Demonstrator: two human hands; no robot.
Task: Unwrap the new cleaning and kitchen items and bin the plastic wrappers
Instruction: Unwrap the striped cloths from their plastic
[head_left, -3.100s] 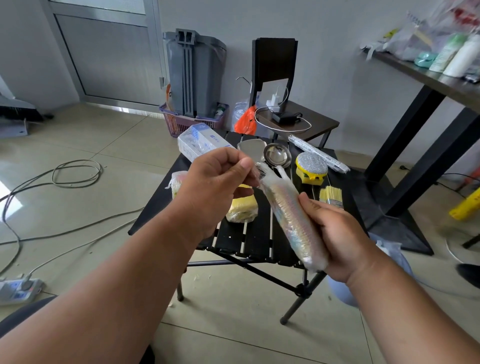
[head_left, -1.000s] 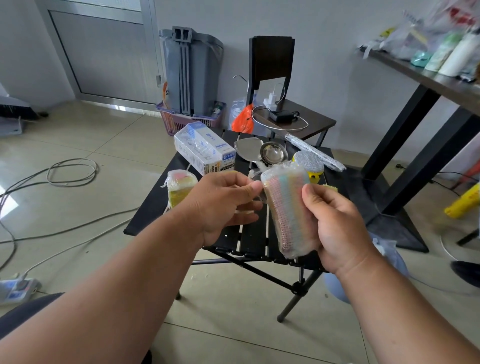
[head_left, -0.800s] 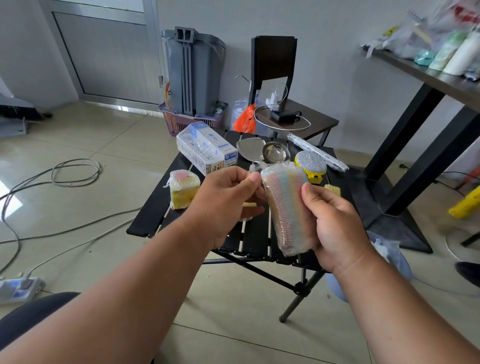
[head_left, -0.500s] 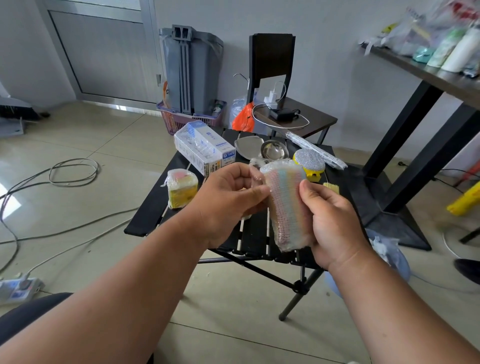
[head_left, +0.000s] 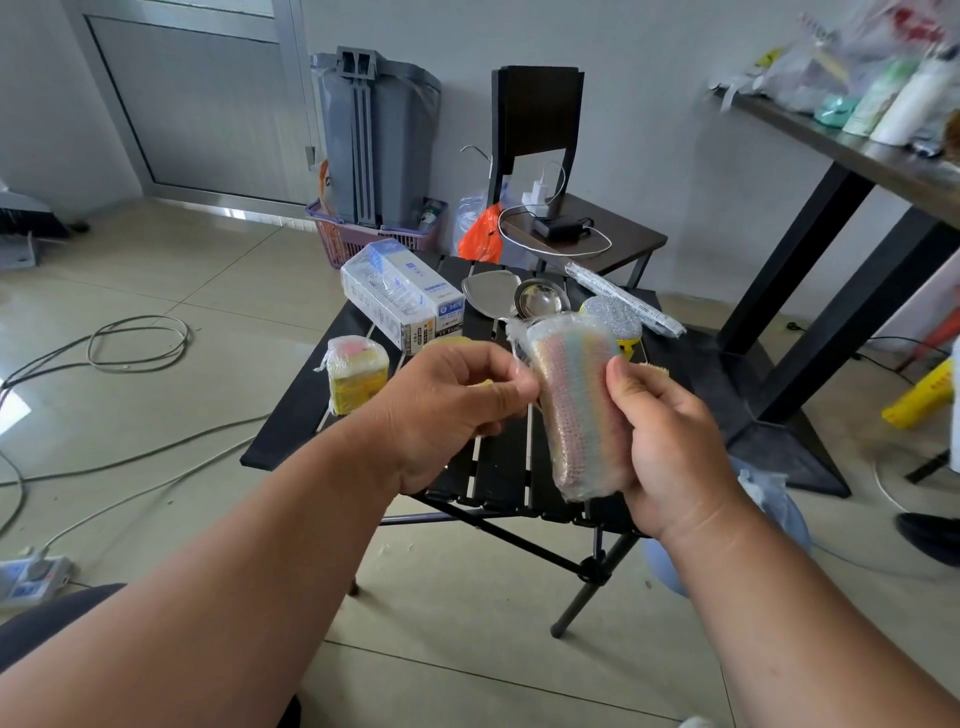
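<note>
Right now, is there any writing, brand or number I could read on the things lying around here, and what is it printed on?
"780", only roughly legible: on the blue label at the end of the white box on the black folding table.
The other print on that box: too small to read.
Red marks on the plastic bags on the high shelf: too blurred to read.
The wrapped scrubbing pads in the hands: no print visible.

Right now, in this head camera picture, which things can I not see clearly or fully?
- Wrapped scrubber pack: its right side, hidden by the right hand.
- Plastic wrap edge pinched by the left hand: whether torn, too small to tell.
- Yellow item on the black table: mostly hidden behind the left hand.
- Print on the white box: too small.
- Bottles on the side table: blurred, cut by the right edge.
</note>
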